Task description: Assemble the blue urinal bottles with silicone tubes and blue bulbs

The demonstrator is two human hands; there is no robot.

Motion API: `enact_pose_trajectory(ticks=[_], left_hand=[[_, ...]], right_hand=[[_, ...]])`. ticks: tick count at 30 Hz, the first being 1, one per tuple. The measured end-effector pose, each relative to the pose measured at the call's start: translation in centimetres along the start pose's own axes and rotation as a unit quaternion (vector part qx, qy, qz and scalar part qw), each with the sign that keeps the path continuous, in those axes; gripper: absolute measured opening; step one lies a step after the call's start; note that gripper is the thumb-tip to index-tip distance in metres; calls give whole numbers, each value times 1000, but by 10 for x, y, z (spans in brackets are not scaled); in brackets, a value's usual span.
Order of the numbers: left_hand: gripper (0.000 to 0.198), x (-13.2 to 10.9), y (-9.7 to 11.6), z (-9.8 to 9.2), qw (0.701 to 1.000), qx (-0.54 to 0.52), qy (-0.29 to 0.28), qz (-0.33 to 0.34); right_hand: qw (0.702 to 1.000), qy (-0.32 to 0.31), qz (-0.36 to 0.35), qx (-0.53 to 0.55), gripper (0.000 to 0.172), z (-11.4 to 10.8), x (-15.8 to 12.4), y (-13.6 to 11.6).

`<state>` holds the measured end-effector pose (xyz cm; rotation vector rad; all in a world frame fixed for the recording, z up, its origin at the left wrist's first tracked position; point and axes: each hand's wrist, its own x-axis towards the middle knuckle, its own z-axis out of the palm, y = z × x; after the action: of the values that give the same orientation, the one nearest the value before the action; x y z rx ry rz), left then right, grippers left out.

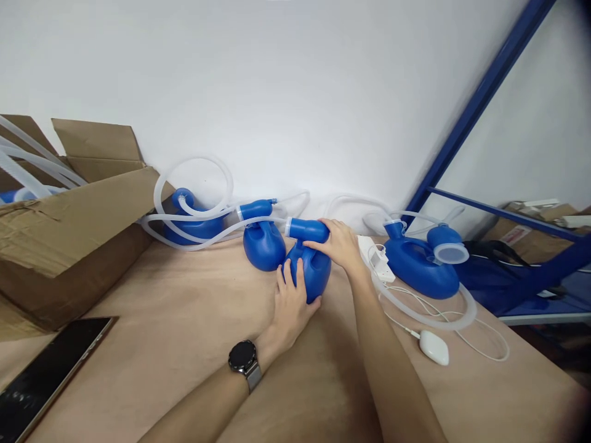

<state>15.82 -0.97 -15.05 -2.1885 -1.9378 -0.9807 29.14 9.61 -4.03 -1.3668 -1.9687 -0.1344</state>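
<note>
A blue plastic urinal bottle (314, 278) stands on the table in front of me. Its body is steadied by my left hand (290, 301), which curls its fingers round the left and near side. My right hand (339, 243) grips the closed end of the blue cylindrical head (305, 230) at the bottle's top. From the white-rimmed left end of that head, a translucent hose (221, 234) runs off to the left. Just left of the held bottle is a second blue bottle (264, 247), with a similar head. Part of the neck is hidden by my fingers.
Another blue bottle (196, 229) lies behind hoses by an open cardboard box (78, 227). On the right are a further blue bottle (418, 267), a power strip (379, 261) and a white charging case (434, 347) with cable. A phone (50, 369) lies front left.
</note>
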Motion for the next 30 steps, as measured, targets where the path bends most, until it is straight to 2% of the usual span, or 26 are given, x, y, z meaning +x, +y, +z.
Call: enact_pose_trajectory(ticks=[4,6,8,12,15,18,20,23,25,27,28,29,30], left_hand=[[99,0,2,1,999,7,-42,15],[97,4,0,0,999,2,-51,-9],[94,11,-3,0,999,-9,-50,-17],[92,26,-10,8,998,-49,-37,-12],[79,35,-8,18,992,-125,-14,-21],[69,45,-4,23,981,-194,14,-29],[64,54,-7,18,971,-233,38,-35],[52,68,-21,-12,948,-308,77,-31],[57,75,-37,-47,930,-353,99,-23],[62,75,-54,-89,917,-378,126,-13],[58,73,-61,-111,911,-388,141,9],[52,70,-67,-133,902,-394,165,65],[44,65,-72,-153,907,-367,167,123]], right_hand=[[998,9,-16,55,72,26,2,-31],[998,14,-24,57,73,25,4,-46],[995,33,-19,87,73,10,5,-57],[986,56,11,160,67,-41,0,-68],[984,57,19,167,65,-73,-6,-74],[986,62,27,153,64,-89,-12,-78],[984,73,34,157,65,-94,-15,-79],[982,58,26,175,65,-97,-17,-80],[985,27,16,172,62,-97,-17,-83],[985,4,5,171,57,-97,-18,-89],[984,-4,-3,179,54,-96,-18,-92],[981,-9,-11,194,52,-96,-18,-96],[977,-12,-18,212,51,-95,-18,-99]])
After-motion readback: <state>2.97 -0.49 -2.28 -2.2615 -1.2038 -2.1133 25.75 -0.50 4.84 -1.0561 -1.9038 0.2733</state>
